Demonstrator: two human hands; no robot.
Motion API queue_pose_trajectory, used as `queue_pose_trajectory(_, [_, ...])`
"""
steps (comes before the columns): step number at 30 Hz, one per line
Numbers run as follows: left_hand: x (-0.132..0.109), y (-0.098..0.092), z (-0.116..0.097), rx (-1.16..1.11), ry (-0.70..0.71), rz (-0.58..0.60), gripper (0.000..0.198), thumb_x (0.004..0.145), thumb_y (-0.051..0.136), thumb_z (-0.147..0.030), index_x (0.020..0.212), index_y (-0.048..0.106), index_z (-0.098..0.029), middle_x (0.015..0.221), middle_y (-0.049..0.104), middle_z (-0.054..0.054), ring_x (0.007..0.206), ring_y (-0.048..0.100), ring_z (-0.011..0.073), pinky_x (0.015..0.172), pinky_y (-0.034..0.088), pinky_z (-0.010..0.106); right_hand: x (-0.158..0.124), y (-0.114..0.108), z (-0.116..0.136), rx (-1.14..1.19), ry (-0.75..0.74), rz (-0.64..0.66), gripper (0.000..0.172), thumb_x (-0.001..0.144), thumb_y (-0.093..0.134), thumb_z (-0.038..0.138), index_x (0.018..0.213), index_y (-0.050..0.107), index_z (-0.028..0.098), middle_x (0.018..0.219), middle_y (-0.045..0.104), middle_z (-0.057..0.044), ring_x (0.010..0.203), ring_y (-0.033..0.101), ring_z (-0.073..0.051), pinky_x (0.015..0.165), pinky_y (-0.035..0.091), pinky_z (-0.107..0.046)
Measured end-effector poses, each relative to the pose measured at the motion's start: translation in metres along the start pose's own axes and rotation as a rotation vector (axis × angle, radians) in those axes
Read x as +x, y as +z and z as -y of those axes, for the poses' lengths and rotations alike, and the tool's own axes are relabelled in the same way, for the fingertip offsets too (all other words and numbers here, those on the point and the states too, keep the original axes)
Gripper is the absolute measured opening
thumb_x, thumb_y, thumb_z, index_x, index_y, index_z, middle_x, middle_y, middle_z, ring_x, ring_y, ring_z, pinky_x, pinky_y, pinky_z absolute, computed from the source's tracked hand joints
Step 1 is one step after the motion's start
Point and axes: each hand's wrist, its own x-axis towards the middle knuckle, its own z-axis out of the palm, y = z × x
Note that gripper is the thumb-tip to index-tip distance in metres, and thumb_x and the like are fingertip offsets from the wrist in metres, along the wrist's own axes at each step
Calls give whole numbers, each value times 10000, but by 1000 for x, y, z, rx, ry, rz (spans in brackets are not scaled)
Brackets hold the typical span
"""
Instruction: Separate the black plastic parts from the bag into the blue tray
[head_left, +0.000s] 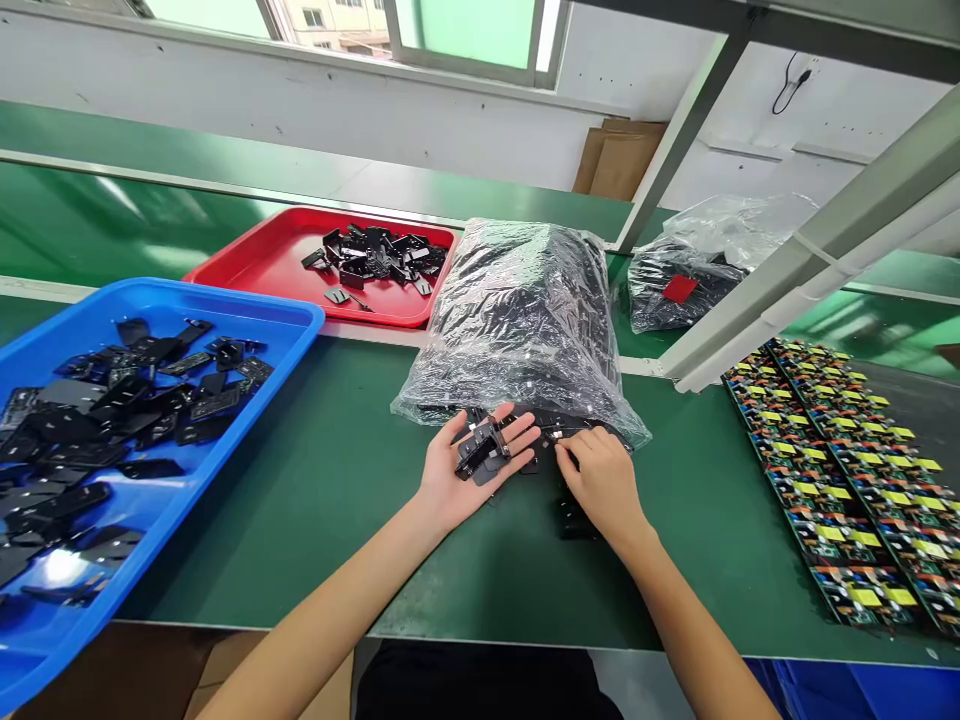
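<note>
Workbench [337, 520], green-topped, below window [465, 30]

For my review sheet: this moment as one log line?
left hand: palm up, black parts on it | right hand: at bag mouth

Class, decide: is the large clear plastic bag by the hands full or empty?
Full. The plastic bag bulges, packed with black parts visible through it.

A small stack of flat black plastic parts [484, 452] with metal clips lies on the upturned palm of the left hand [457, 475] at frame centre, just below a bulging clear plastic bag [525, 310] packed with similar black parts, its mouth toward the lower edge.
</note>
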Motion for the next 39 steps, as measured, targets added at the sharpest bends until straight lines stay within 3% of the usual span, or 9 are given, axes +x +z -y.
queue_pose_trajectory(4, [3,-3,2,-20,-21,-5,603,871,421,-358,1389,313,-71,1326,496,191,1235,452,302,1033,346,419,2,-13,2,401,218,-163,241,877,480,291,714,619,182,681,591,-18,638,489,-141,622,392,-270])
queue_pose_trajectory(6, [4,-4,4,-22,-47,-4,613,872,417,-368,1388,312,-56,1331,488,199,1239,447,302,1037,340,422,2,-16,4,658,382,-181,251,851,515,360,715,622,178,663,575,-5,593,472,-123,564,388,-250])
queue_pose_trajectory(9, [4,-5,7,-1,-112,-16,630,866,427,-396,1377,334,-40,1289,523,214,1199,492,303,1027,354,424,1,-12,7,972,540,-72,279,804,566,429,751,644,167,628,569,1,551,460,-111,520,387,-239])
queue_pose_trajectory(12, [4,-4,8,-2,-145,-38,614,866,439,-406,1347,386,-29,1190,597,209,1123,557,288,1022,365,438,1,-6,11,1129,584,66,283,769,604,435,797,656,158,592,565,9,495,439,-95,483,380,-233])
queue_pose_trajectory(16, [4,-5,9,-27,-153,-69,589,868,450,-411,1294,451,-5,1098,642,205,1044,599,286,1014,372,477,0,-3,15,1161,605,131,285,755,617,430,837,653,160,582,575,12,470,447,-91,461,370,-228])
queue_pose_trajectory(23, [4,-8,9,-55,-141,-88,538,864,478,-389,1230,507,6,1024,673,194,984,626,281,1013,373,484,2,-5,19,1176,634,124,285,741,629,436,840,622,169,552,574,23,456,460,-95,456,373,-229])
queue_pose_trajectory(34, [3,-5,9,-31,-151,-51,593,871,444,-415,1291,447,4,1193,595,221,1118,557,308,1015,372,447,2,-1,16,1264,645,131,279,735,645,425,842,626,168,566,574,23,472,465,-92,478,378,-229])
queue_pose_trajectory(39, [1,-6,9,-24,-138,-16,570,871,442,-404,1288,449,-16,1158,621,200,1081,584,287,1005,374,434,2,2,15,1241,628,137,305,741,632,454,834,607,164,573,560,22,485,459,-100,490,370,-235])
